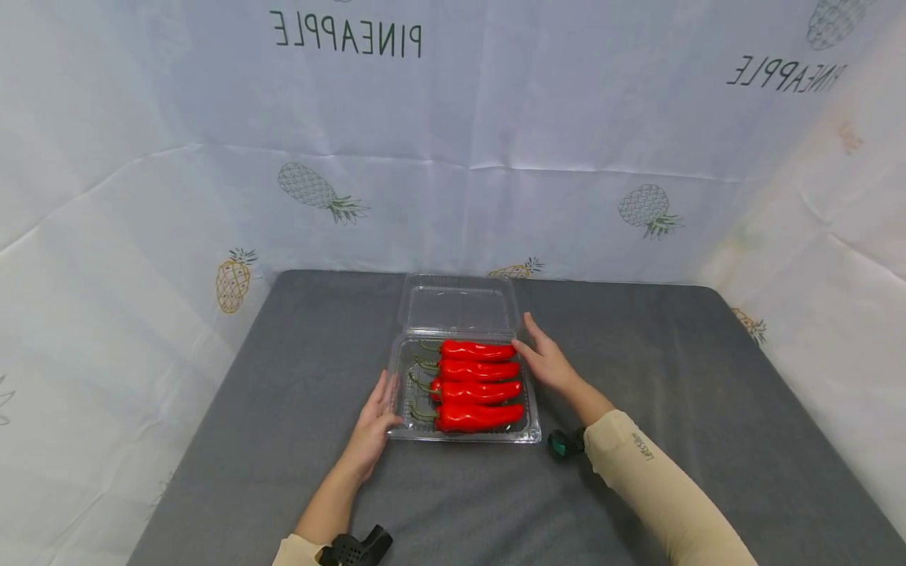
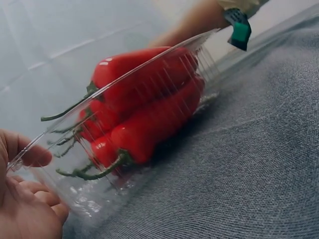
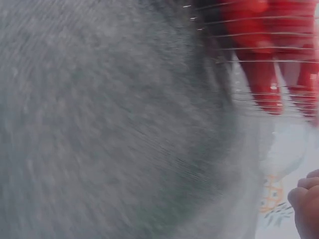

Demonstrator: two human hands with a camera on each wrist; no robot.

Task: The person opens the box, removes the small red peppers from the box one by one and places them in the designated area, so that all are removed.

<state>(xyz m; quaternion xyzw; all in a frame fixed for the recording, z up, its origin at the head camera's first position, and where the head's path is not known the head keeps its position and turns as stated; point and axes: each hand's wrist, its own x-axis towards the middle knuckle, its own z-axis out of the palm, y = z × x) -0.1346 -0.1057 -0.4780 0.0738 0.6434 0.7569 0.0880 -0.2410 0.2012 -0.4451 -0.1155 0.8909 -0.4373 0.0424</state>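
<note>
Peppers (image 1: 478,392), four glossy red ones, lie in a row in an open clear plastic clamshell box (image 1: 467,439) on the grey cloth-covered table (image 1: 311,354), left hand (image 1: 371,428) pinching the box's left rim, right hand (image 1: 550,363) spread at its right side, seemingly to steady it.

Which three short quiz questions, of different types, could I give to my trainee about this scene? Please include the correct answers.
1. True or false: the lid of the clear container is folded open, away from the person.
2. At which side of the container is the right hand?
3. In the head view, the stems of the red peppers point towards the side of: A) the lid; B) the left hand; C) the right hand.

Key: 1. True. 2. The right side, near the lid. 3. B.
</note>
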